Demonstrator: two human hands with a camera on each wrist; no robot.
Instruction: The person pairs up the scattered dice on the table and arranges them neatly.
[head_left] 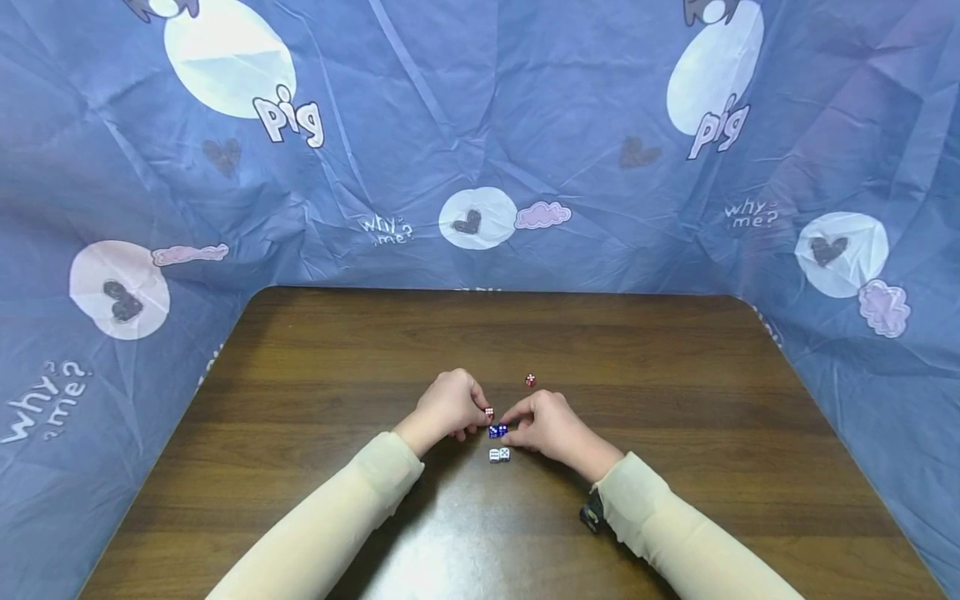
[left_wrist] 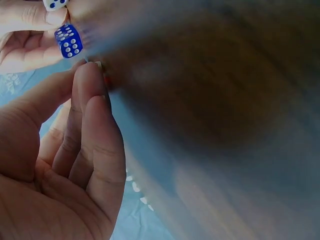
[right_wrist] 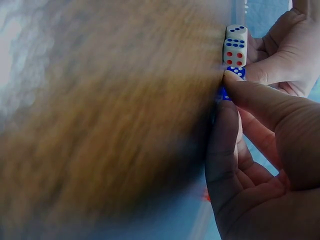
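Observation:
My left hand (head_left: 450, 404) pinches a red die (head_left: 489, 412) between thumb and fingertips, just behind two blue dice (head_left: 492, 432) that sit side by side on the table. From the other side, my right hand (head_left: 551, 425) has its thumb and index finger at the front and back of the right-hand blue die (right_wrist: 227, 94), pinching it. Nearer the body, a pair of white dice (head_left: 494, 455) stands side by side. In the left wrist view a blue die (left_wrist: 68, 41) shows beyond the left fingertips, which mostly hide the red die.
Another red die (head_left: 530, 380) lies alone on the brown wooden table (head_left: 360, 342), behind the right hand. A blue printed cloth (head_left: 480, 150) hangs round the table's back and sides. A small black device (head_left: 592, 511) sits under the right sleeve.

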